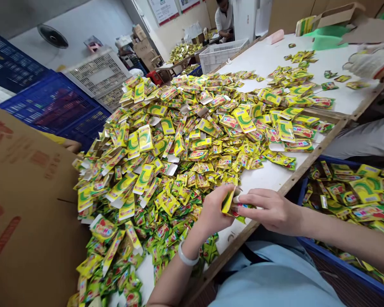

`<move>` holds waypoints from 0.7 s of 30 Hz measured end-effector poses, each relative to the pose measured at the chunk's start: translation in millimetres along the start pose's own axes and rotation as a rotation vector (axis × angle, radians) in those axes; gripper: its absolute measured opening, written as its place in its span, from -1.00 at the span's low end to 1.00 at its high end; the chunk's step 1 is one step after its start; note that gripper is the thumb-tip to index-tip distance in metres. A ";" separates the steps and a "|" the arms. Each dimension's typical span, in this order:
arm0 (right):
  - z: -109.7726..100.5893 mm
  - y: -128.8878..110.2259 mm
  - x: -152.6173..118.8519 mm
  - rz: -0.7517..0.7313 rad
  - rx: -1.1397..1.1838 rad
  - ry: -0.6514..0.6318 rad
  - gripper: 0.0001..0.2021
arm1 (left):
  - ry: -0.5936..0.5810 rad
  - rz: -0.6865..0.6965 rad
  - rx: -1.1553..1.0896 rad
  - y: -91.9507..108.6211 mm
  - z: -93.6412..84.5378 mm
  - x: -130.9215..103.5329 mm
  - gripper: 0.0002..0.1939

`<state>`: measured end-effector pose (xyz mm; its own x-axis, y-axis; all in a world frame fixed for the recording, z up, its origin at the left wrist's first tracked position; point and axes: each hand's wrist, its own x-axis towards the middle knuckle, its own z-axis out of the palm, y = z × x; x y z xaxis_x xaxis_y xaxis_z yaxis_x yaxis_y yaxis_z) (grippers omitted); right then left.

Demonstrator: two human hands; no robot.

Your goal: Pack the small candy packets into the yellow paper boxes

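My left hand (216, 209) is wrapped around a small yellow box (228, 202) near the front edge of the white table (265, 177). My right hand (269, 209) is at the box's right side, its fingers against green and pink packets (241, 209); fingers partly cover them. Beyond both hands lies a big pile of yellow boxes (145, 138), some with white flaps open. Small yellow and green candy packets (169, 202) are heaped to the left of my left hand.
A large cardboard box (28, 213) stands at the left. On the right, a blue crate (355, 279) holds yellow boxes below the table edge. Another person's gloved hand (365, 64) is at the upper right. A white crate (222, 53) stands behind the pile.
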<state>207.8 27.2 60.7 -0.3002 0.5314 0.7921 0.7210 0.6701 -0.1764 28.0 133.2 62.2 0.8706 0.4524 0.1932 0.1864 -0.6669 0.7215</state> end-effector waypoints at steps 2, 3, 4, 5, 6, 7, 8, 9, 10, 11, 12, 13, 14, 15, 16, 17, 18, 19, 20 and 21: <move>0.5 4.3 2.0 0.011 0.043 -0.036 -0.67 | -0.060 -0.001 -0.014 2.2 0.9 1.3 -0.48; 1.2 6.9 3.1 0.026 0.052 -0.042 -0.67 | -0.078 -0.022 -0.042 3.3 1.3 2.4 -0.49; 1.8 9.8 4.4 0.055 0.048 -0.044 -0.68 | -0.088 -0.060 -0.088 4.2 1.7 3.7 -0.52; 2.2 13.0 6.0 0.097 0.041 -0.044 -0.70 | -0.093 -0.111 -0.153 4.7 2.0 4.9 -0.58; 2.2 16.4 7.9 0.155 0.049 -0.049 -0.73 | -0.105 -0.171 -0.239 4.8 2.2 6.0 -0.64; 1.9 20.1 9.8 0.221 0.081 -0.060 -0.78 | -0.130 -0.236 -0.339 4.4 2.2 6.9 -0.71; 1.1 24.2 11.5 0.285 0.143 -0.077 -0.82 | -0.170 -0.300 -0.444 3.7 1.9 7.6 -0.73; 0.0 28.6 12.6 0.339 0.221 -0.096 -0.84 | -0.203 -0.360 -0.543 2.8 1.5 8.1 -0.71; -1.2 33.1 13.0 0.377 0.296 -0.108 -0.84 | -0.226 -0.412 -0.627 1.9 0.9 8.6 -0.66; -2.3 37.7 12.4 0.402 0.350 -0.111 -0.82 | -0.247 -0.454 -0.686 1.1 0.4 9.1 -0.62; -3.1 42.0 10.8 0.423 0.376 -0.107 -0.80 | -0.265 -0.486 -0.724 0.4 0.1 9.7 -0.59; -3.5 45.9 8.3 0.442 0.381 -0.102 -0.78 | -0.276 -0.507 -0.747 -0.4 0.1 10.4 -0.57; -3.4 49.0 5.1 0.465 0.383 -0.110 -0.75 | -0.279 -0.516 -0.766 -1.3 0.7 11.2 -0.55; -2.7 51.1 1.6 0.491 0.397 -0.133 -0.74 | -0.288 -0.515 -0.783 -2.6 1.8 12.1 -0.55; -1.4 52.0 -2.0 0.519 0.428 -0.176 -0.72 | -0.302 -0.505 -0.797 -4.3 3.5 13.1 -0.55; 0.4 51.6 -5.6 0.551 0.469 -0.233 -0.70 | -0.314 -0.493 -0.809 -6.3 5.6 14.1 -0.54; 2.8 49.9 -8.9 0.582 0.515 -0.292 -0.66 | -0.327 -0.484 -0.816 -8.6 8.3 15.0 -0.53; 5.5 47.2 -12.2 0.610 0.561 -0.343 -0.62 | -0.345 -0.483 -0.818 -10.9 11.3 15.7 -0.51; 8.3 43.6 -15.5 0.634 0.601 -0.381 -0.59 | -0.359 -0.487 -0.818 -12.9 14.7 16.2 -0.50; 10.7 40.0 -19.1 0.651 0.624 -0.401 -0.56 | -0.370 -0.494 -0.816 -14.4 18.5 16.6 -0.48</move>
<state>235.7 49.4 32.2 -0.2345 0.9524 0.1948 0.3967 0.2767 -0.8753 48.2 139.3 42.8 0.8921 0.2645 -0.3664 0.3163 0.2136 0.9243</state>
